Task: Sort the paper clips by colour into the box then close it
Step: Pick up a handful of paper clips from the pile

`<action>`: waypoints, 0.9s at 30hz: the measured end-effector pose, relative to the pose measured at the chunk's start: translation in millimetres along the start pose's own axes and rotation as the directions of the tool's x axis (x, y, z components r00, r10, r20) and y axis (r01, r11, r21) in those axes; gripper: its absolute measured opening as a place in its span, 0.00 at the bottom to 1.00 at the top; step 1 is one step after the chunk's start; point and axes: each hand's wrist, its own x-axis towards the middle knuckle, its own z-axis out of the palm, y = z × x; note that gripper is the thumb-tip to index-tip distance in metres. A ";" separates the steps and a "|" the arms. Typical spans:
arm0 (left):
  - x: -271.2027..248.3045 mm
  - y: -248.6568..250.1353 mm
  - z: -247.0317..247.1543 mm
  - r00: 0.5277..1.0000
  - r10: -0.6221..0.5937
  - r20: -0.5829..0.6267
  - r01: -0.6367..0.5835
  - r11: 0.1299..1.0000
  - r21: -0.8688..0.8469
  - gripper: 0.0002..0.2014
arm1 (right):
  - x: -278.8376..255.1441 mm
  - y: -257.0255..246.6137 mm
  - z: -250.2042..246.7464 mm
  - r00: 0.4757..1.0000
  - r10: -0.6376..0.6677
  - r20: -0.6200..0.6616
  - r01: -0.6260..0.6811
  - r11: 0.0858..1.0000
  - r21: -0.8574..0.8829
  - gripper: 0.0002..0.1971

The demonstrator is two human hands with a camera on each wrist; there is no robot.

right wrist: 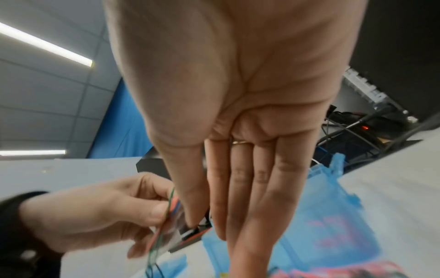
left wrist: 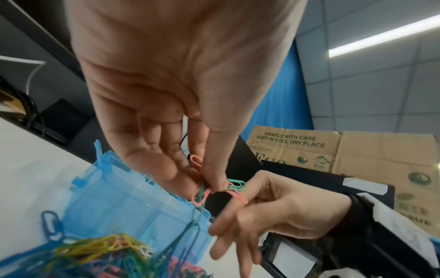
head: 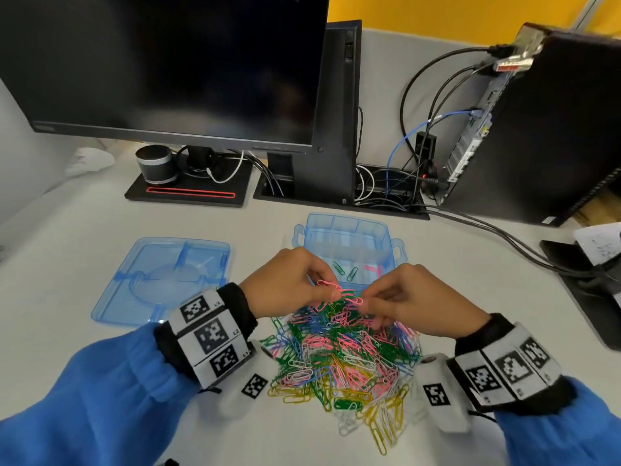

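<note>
Nearest, below both sets of fingers, lies the pile [head: 346, 358] of mixed clips. Above it the left hand [head: 285, 284] pinches a pink cluster [head: 336, 295] between thumb and fingertips; green clips hang snagged from it. The right hand [head: 413, 297] pinches the cluster's other end, though blur leaves its exact hold uncertain. These are light, springy, slick wires that hook together, so hold one loop end and slide. Beyond the fingertips stands the box [head: 347, 230], few clips inside; its lid [head: 161, 280] lies left.

Both hands, left [head: 285, 284] and right [head: 410, 297], are pinching tangled pink clips [head: 339, 294] above the mixed pile [head: 342, 358] lying on the desk [head: 100, 210]. The open box [head: 349, 247] is sitting just behind, its lid [head: 161, 280] lying to the left.
</note>
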 end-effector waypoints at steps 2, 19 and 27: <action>0.3 -1.6 -0.1 1.000 -0.010 0.014 0.011 0.999 -0.039 0.07 | 1.7 -9.7 -1.4 1.000 0.008 -0.010 -0.006 0.991 0.136 0.07; 1.5 -10.1 4.1 0.996 -0.085 -0.011 0.074 0.919 -0.387 0.08 | 30.8 -15.3 -8.4 0.998 -0.037 -0.056 0.052 0.948 0.315 0.07; 3.9 -14.4 7.0 0.994 -0.107 -0.026 0.086 0.905 -0.416 0.08 | 36.4 -0.7 -9.9 0.993 0.012 -0.118 0.036 0.916 0.400 0.04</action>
